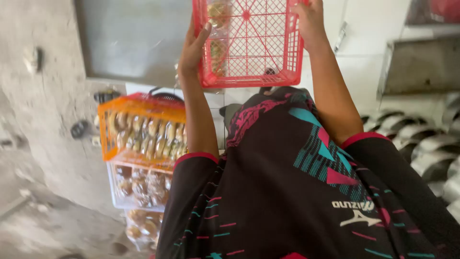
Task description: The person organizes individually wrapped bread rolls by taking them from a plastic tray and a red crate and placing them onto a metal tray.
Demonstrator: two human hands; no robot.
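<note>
Concrete wall and rough floor beyond, below grip. Person in dark patterned jersey (297,192) fills lower view. Stack of crates well below left grip: orange crate (141,127) of wrapped pastries on top, clear crates (139,184) under it. Red mesh crate (249,43) held up between both hands, bottom facing camera, few wrapped pastries (218,29) inside near left side. Left hand (194,48) clamped on left wall, right hand (311,21) clamped on right wall; both equally near.
</note>
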